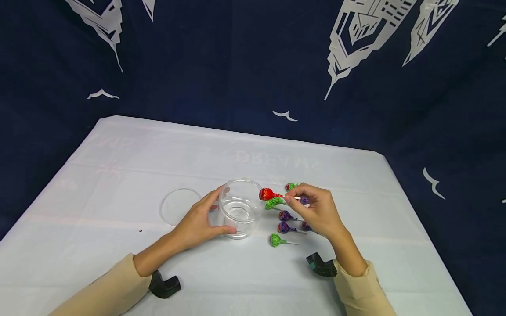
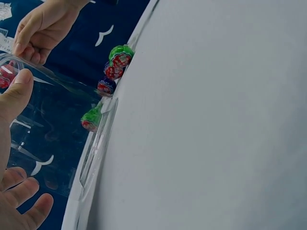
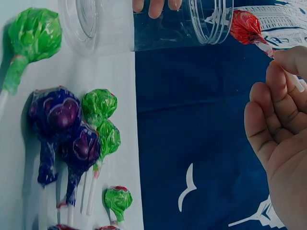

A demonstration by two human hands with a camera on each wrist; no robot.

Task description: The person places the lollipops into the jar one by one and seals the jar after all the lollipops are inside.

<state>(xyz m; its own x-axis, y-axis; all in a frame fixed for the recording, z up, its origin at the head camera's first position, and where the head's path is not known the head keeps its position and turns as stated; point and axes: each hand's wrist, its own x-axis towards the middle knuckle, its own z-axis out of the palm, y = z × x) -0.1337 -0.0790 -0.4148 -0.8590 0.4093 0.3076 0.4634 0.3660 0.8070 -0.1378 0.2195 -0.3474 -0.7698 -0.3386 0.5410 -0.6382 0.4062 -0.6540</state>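
A clear, round plastic jar (image 1: 242,213) stands upright on the white table, its open top facing up. Around its left side, my left hand (image 1: 199,223) holds it, thumb at the front and fingers behind. My right hand (image 1: 319,210) pinches the white stick of a red-wrapped lollipop (image 1: 266,194). That lollipop's head points left, right at the jar's rim in the head and right wrist views. Below and beside the right hand lie several wrapped lollipops, among them a green one (image 1: 275,240) nearest me and a purple one (image 1: 283,227); the hand partly hides some.
A thin, clear round lid or ring (image 1: 160,207) lies flat left of the jar, partly behind the left hand. A tiny dark speck (image 1: 140,231) is on the tabletop (image 1: 99,245). Dark blue cloth (image 1: 221,74) with white prints hangs behind the table.
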